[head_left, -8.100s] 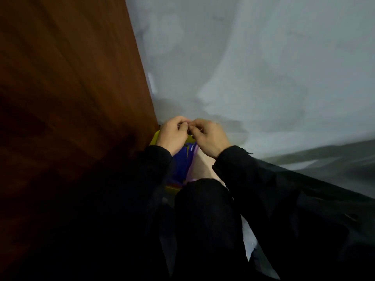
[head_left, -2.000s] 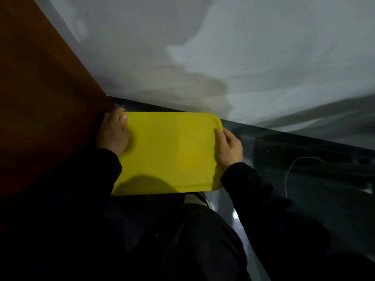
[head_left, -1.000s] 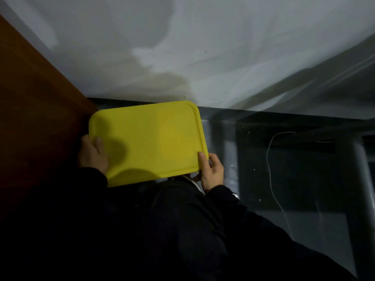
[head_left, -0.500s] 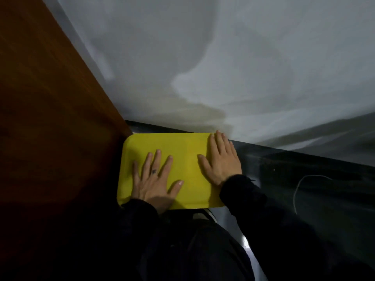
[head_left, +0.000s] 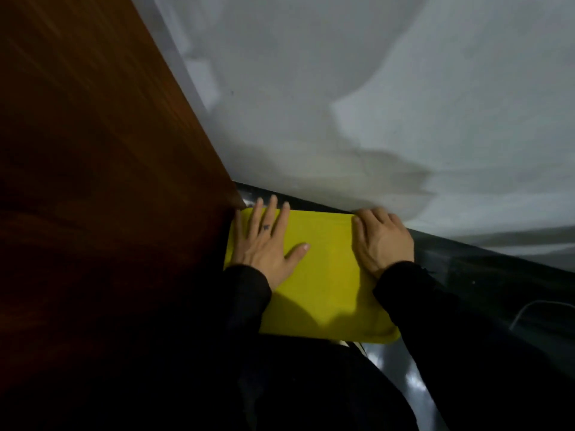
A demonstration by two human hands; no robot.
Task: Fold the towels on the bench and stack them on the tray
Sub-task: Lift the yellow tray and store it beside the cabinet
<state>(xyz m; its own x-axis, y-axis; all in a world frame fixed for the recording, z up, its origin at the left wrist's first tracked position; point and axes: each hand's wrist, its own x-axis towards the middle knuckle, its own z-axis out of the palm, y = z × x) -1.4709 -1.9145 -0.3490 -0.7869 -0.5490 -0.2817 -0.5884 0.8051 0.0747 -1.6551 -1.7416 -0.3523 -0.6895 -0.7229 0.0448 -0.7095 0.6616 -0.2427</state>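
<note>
— What have you got on the head camera?

— I see the yellow tray (head_left: 323, 275) lying flat and low in the middle, just beside a brown wooden panel (head_left: 93, 181) on its left. Dark shiny surface (head_left: 485, 275) under and to the right of it, and a white sheet (head_left: 373, 104) hanging behind.

— And the hands?

— Both are on the tray. My left hand (head_left: 264, 244) lies flat near the left edge, fingers straight and spread, thumb out toward the middle, gripping nothing. My right hand (head_left: 381, 241) sits at the far right corner, palm down, with its fingers bent over the far edge. I cannot tell whether they actually clasp the rim; that part is blurred.

— Sleeves?

— Black sleeves (head_left: 435, 306) on both arms, running down into a dark lap that hides the tray's near edge on the left.

— Any towels?

— I see none in this view; the tray's surface is bare yellow between the hands.
</note>
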